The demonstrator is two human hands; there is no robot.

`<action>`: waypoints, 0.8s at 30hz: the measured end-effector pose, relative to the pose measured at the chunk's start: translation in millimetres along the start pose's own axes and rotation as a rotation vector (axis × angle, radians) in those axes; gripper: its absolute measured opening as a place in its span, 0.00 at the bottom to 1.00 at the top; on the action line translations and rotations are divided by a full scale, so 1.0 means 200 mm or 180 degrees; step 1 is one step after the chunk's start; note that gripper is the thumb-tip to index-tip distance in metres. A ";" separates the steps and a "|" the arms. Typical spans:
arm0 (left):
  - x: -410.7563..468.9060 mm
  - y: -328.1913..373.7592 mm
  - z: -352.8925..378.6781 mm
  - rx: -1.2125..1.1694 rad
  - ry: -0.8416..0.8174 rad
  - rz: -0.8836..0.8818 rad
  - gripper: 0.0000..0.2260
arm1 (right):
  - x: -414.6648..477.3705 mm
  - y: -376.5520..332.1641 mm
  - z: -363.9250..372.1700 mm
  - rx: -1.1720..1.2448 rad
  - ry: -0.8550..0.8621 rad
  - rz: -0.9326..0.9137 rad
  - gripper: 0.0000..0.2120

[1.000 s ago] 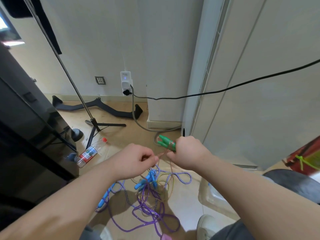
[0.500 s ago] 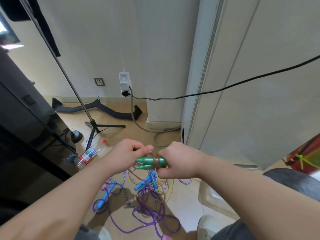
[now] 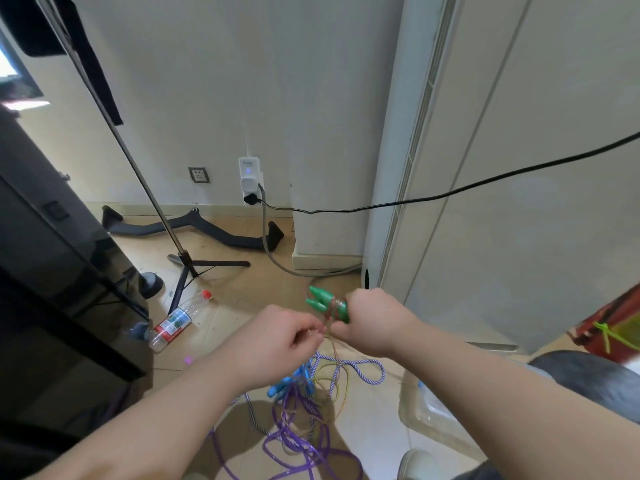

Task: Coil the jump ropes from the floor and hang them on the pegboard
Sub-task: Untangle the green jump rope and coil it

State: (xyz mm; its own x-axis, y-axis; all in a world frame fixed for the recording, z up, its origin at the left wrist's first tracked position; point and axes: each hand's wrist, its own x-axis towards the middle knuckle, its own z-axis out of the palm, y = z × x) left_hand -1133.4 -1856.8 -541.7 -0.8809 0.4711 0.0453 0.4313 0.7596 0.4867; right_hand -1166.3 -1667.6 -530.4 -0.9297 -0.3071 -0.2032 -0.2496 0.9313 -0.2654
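With the right hand (image 3: 375, 322) clenched round the green handles (image 3: 318, 297) and the left hand (image 3: 277, 341) pinching the thin rope (image 3: 333, 307) beside them, slack trailing below the fingers into the tangle of other ropes (image 3: 301, 431) on the floor (image 3: 242, 306) could snag, loosening the wraps.

head-worn view, angled down, close over floor (image 3: 363, 427)

A plastic bottle (image 3: 175, 322) with a red cap lies on the floor (image 3: 242, 282) beside the legs of a metal stand (image 3: 153, 199). A bent black bar (image 3: 214, 233) lies by the wall (image 3: 277, 98). A black wire (image 3: 450, 192) runs from a white plug box (image 3: 250, 178).
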 end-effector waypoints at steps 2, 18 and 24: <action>0.00 -0.02 -0.02 0.0334 0.0032 0.0140 0.17 | -0.01 -0.03 0.02 -0.0141 -0.0181 0.0025 0.16; 0.01 0.04 -0.04 -0.0253 0.0759 0.0309 0.18 | -0.09 -0.05 0.05 -0.1078 -0.0368 -0.0508 0.13; 0.04 -0.02 -0.03 -0.0379 0.0724 -0.0461 0.25 | -0.12 -0.07 0.01 -0.0887 -0.0312 -0.1731 0.12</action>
State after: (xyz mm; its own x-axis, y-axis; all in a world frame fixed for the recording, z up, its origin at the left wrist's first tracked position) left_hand -1143.9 -1858.4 -537.0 -0.9585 0.2389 0.1558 0.2840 0.7473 0.6008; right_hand -1138.7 -1674.1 -524.0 -0.6235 -0.7565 -0.1972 -0.7545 0.6484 -0.1017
